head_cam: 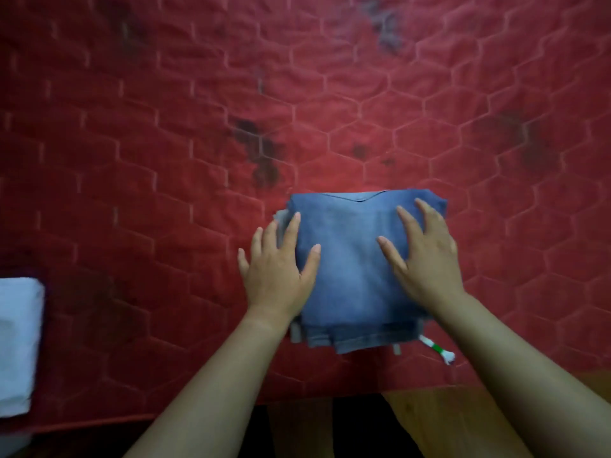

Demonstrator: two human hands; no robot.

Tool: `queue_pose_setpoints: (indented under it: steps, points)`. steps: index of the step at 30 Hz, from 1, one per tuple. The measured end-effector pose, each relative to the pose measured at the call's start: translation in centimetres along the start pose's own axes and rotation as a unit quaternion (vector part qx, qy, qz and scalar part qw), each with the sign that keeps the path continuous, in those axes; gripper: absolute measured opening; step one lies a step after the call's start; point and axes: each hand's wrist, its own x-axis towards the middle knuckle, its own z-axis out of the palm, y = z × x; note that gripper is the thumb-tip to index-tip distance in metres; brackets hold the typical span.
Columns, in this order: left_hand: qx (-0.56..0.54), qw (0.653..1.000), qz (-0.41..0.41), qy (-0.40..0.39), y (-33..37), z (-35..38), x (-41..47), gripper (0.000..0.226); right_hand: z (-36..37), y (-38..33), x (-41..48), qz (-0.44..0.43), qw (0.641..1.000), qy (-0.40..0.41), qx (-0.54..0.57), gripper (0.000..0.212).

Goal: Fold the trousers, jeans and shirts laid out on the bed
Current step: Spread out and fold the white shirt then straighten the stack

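A pair of blue jeans lies folded into a thick square bundle near the front edge of the bed. My left hand rests flat on the bundle's left side, fingers straight and spread, some over its edge. On the right side my right hand presses down with straight fingers. Hems and a belt loop stick out at the bundle's near edge, beside a white and green tag.
The bed carries a red quilted cover with hexagon stitching and dark stains. A folded white cloth lies at the left edge. The bed's front edge and a wooden floor show below.
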Motion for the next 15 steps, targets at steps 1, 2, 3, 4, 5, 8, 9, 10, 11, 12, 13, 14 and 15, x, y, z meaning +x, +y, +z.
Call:
queue_pose_setpoints:
  steps: [1,2,3,4,5,8,9,10,11,12,13,14,15]
  points:
    - [0.001,1.0,-0.003,0.0,1.8,0.8,0.1,0.065,-0.5,1.6,0.1,0.003,1.0,-0.008,0.0,0.061]
    - [-0.002,1.0,-0.01,0.002,3.6,1.5,0.3,0.064,-1.1,3.3,0.1,0.006,1.0,-0.016,0.002,0.061]
    - [-0.008,1.0,-0.023,0.003,4.9,2.1,0.5,0.063,-1.5,4.7,0.1,0.007,1.0,-0.022,0.004,0.061]
    - [-0.011,0.999,-0.037,0.004,5.9,2.5,0.6,0.063,-1.7,5.9,0.2,0.008,1.0,-0.028,0.012,0.06]
    - [-0.011,0.999,-0.047,0.005,6.5,2.9,0.7,0.062,-1.8,6.8,0.2,0.007,0.999,-0.032,0.024,0.06]
    - [0.008,0.999,-0.049,0.021,6.9,3.7,0.7,0.062,-1.1,8.0,0.4,0.007,0.996,-0.037,0.081,0.06]
    - [0.016,0.998,-0.05,0.029,6.6,4.1,0.6,0.061,-0.5,8.1,0.5,0.009,0.994,-0.034,0.1,0.06]
    - [0.021,0.997,-0.06,0.036,6.2,4.5,0.5,0.061,0.3,8.1,0.7,0.014,0.992,-0.033,0.121,0.061]
    - [0.02,0.996,-0.079,0.039,5.7,5.0,0.5,0.06,1.1,8.1,0.9,0.026,0.989,-0.035,0.144,0.061]
    - [0.01,0.994,-0.099,0.04,5.2,5.6,0.4,0.06,2.0,8.0,1.1,0.044,0.983,-0.042,0.171,0.062]
    - [-0.007,0.993,-0.113,0.04,4.8,6.2,0.4,0.06,3.0,7.9,1.2,0.061,0.976,-0.051,0.202,0.063]
    - [-0.03,0.992,-0.116,0.042,4.4,6.9,0.5,0.061,3.9,7.8,1.2,0.072,0.967,-0.06,0.235,0.064]
    - [-0.056,0.992,-0.109,0.044,3.9,7.5,0.6,0.063,4.8,7.8,1.1,0.078,0.959,-0.067,0.266,0.065]
